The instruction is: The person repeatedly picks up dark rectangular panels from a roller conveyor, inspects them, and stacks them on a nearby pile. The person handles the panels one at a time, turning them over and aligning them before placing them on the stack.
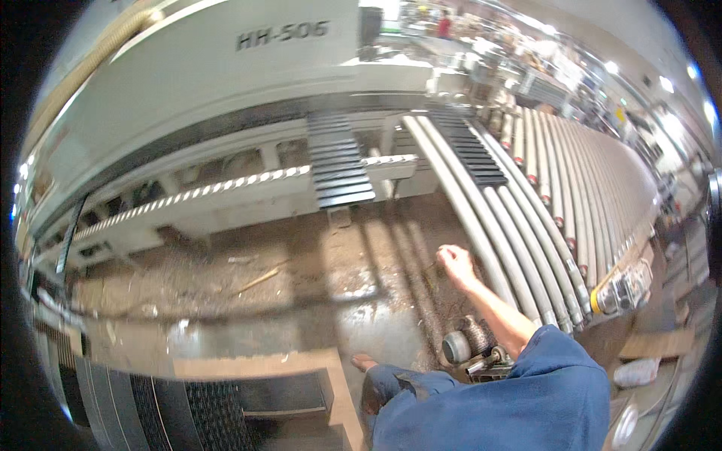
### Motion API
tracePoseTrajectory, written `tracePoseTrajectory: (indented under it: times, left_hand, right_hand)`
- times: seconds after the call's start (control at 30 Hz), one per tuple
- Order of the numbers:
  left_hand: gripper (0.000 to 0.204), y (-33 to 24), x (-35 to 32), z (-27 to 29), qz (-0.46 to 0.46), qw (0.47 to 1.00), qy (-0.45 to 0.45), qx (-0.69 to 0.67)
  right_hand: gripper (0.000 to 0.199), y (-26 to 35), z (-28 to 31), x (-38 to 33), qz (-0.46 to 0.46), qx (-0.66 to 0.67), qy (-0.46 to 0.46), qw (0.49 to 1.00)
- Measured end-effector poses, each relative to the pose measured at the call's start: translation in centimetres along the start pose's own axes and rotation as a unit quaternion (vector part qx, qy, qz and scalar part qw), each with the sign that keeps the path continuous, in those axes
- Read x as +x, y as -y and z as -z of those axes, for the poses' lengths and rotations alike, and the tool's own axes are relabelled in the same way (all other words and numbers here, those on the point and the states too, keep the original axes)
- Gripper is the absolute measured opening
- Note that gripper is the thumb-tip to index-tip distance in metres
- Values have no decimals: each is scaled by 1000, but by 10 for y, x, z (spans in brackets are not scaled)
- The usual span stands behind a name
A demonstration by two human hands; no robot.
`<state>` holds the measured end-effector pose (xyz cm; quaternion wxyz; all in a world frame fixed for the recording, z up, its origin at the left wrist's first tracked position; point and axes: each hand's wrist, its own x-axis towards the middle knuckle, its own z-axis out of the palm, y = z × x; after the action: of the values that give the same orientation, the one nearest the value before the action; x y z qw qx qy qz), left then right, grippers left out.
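My right hand reaches forward from a short blue sleeve, beside the left edge of the grey conveyor rollers. Its fingers are curled together, and I make out nothing in them. A gap of floor shows beneath the hand, and it appears apart from the rollers. Ahead, a dark slatted support juts from the large pale machine. A second dark slatted strip lies among the rollers. My left hand is out of view; a small bit of bare skin by my blue trousers looks like a foot.
Stacked dark panels stand at the lower left, with a light board edge nearest me. A motor sits under the rollers by my arm. A wooden stick lies on the dusty floor. More rollers stretch rightward.
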<state>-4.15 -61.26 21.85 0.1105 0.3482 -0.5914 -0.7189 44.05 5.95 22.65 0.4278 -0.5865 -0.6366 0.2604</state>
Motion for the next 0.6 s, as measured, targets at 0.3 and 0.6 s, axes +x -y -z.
tracePoseTrajectory:
  times: [0.3, 0.6]
  left_hand:
    - [19, 188, -208, -92, 283, 776, 501, 258]
    - [29, 189, -390, -247, 194, 637, 628, 402]
  right_hand:
    - [47, -125, 164, 198, -23, -307, -109, 945]
    - [47, -156, 170, 310, 236, -355, -27, 904]
